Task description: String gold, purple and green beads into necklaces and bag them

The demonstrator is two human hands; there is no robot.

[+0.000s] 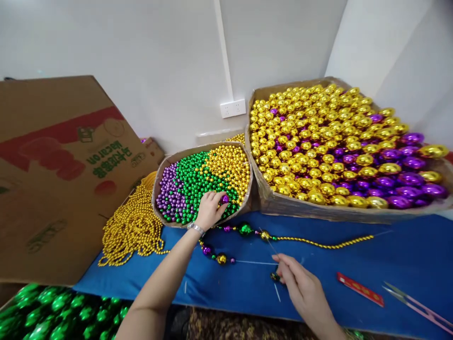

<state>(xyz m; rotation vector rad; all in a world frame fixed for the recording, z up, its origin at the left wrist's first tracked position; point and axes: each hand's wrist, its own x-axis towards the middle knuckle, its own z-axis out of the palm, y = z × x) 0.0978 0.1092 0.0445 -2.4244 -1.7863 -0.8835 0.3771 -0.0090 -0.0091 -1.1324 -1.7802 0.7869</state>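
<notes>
My left hand point(210, 209) reaches into a cardboard tray point(162, 171) of small purple, green and gold beads and pinches a purple bead point(224, 199) between thumb and fingers. My right hand point(300, 285) rests low on the blue cloth point(406, 255), fingers pinched on a thin needle and thread point(271, 245) beside a dark green bead point(275, 276). A partly strung bead strand point(244, 230) with larger purple, green and gold beads curves between the hands and runs right as a gold chain point(332, 244).
A big cardboard box point(300, 208) heaped with gold and purple balls stands at the right. Gold bead strands point(130, 231) lie piled left of the tray. A flattened carton point(53, 179) leans left. Green balls point(53, 311), a red strip point(359, 288) and tweezers point(417, 307) lie near.
</notes>
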